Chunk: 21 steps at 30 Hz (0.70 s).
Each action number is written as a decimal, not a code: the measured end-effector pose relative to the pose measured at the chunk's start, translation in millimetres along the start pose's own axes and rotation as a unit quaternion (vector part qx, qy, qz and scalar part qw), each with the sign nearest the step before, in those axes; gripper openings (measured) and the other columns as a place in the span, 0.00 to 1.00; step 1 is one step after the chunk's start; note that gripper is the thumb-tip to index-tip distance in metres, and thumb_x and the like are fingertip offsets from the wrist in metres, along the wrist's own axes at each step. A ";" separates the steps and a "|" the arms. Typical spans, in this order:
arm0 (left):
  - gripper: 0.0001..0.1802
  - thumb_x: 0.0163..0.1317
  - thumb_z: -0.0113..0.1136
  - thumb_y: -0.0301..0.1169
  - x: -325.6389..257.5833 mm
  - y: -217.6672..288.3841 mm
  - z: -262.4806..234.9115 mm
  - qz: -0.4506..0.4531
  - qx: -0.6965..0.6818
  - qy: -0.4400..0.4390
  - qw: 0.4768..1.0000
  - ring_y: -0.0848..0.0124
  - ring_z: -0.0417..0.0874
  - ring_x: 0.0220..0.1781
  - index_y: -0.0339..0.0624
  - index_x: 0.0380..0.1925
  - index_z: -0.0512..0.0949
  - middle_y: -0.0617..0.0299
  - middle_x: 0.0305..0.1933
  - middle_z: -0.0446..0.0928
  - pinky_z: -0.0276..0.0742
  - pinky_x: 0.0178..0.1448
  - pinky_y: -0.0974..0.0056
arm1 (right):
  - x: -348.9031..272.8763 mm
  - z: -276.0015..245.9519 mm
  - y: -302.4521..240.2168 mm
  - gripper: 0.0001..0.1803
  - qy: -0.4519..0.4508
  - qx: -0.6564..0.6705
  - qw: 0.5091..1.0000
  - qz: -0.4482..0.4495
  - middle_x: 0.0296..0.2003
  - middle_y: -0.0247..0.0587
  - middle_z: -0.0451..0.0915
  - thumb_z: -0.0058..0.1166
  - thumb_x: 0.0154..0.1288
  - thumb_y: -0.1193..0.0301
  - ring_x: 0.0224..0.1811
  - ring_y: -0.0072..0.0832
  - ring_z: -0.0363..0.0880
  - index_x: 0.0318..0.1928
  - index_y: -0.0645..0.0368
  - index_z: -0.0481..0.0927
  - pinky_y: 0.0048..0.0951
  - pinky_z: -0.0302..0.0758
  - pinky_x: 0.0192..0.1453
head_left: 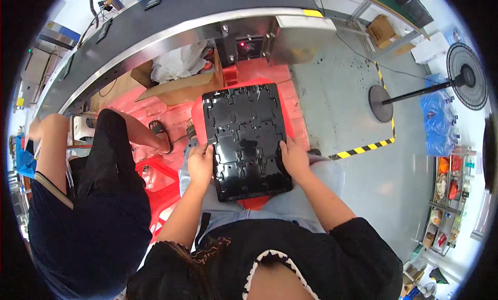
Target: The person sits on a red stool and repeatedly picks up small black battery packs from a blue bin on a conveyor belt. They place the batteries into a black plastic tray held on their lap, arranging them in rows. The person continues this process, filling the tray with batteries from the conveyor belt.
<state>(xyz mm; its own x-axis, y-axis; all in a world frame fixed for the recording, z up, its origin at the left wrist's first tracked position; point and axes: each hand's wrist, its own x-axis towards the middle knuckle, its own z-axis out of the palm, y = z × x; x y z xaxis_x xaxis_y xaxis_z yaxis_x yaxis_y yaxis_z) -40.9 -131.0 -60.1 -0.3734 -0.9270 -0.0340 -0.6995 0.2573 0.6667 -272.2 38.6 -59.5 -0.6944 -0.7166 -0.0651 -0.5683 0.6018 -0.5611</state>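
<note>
Black moulded panel [249,144], glossy, patterned with recesses, is lying over a red surface [288,118]. Left hand [200,162] and right hand [295,159] are clamping its opposite side edges.

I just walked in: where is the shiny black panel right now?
In the head view, the shiny black panel sits mid-picture, its left edge held by the left hand and its right edge by the right hand.

A glossy black moulded panel [248,144] is roughly rectangular; it sits between both hands [200,164].
</note>
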 end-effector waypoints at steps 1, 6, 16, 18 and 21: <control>0.15 0.64 0.59 0.33 3.4 -3.7 -9.1 -0.018 -0.023 -0.030 0.999 0.57 0.82 0.41 0.34 0.43 0.82 0.48 0.37 0.80 0.76 0.48 0.58 | 8.2 -33.0 -25.0 0.24 -0.126 -0.093 0.988 0.010 0.41 0.62 0.77 0.50 0.68 0.56 0.47 0.55 0.78 0.45 0.70 0.78 0.51 0.75 0.50; 0.13 0.62 0.60 0.26 75.8 68.2 -117.2 0.209 -0.050 0.172 0.961 0.63 0.82 0.44 0.35 0.46 0.81 0.51 0.41 0.81 0.75 0.52 0.61 | 95.5 -153.6 -121.8 0.19 -0.311 -0.024 0.917 -0.248 0.38 0.54 0.80 0.56 0.65 0.59 0.44 0.46 0.81 0.42 0.66 0.81 0.43 0.77 0.49; 0.43 0.51 0.71 0.32 371.6 98.5 -248.4 0.385 0.075 0.163 0.905 0.51 0.47 0.79 0.64 0.69 0.65 0.45 0.76 0.53 0.47 0.79 0.52 | 371.4 -147.5 -332.8 0.44 -0.005 -0.103 0.847 -0.521 0.68 0.57 0.63 0.67 0.51 0.60 0.71 0.47 0.59 0.67 0.63 0.65 0.39 0.58 0.75; 0.48 0.49 0.71 0.39 404.6 100.4 -244.1 0.320 0.155 0.073 0.932 0.53 0.43 0.81 0.77 0.71 0.59 0.54 0.77 0.55 0.38 0.80 0.49 | 413.2 -134.5 -331.4 0.49 -0.082 -0.210 0.864 -0.450 0.67 0.56 0.65 0.69 0.48 0.60 0.70 0.46 0.63 0.69 0.63 0.62 0.39 0.60 0.73; 0.46 0.50 0.69 0.48 434.2 98.4 -251.6 0.239 0.153 -0.092 0.954 0.54 0.52 0.78 0.77 0.71 0.59 0.53 0.75 0.59 0.42 0.80 0.48 | 399.9 -163.0 -357.5 0.48 -0.239 -0.278 0.849 -0.380 0.61 0.55 0.73 0.71 0.45 0.62 0.63 0.44 0.72 0.67 0.65 0.66 0.38 0.67 0.67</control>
<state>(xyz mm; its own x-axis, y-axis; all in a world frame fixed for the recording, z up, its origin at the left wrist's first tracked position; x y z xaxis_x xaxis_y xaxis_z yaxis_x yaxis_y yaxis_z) -118.6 -576.9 178.1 -0.7753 -0.6276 0.0713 -0.5571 0.7326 0.3911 -418.7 -405.6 249.5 0.1499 -0.9537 -0.2609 -0.9849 -0.1210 -0.1235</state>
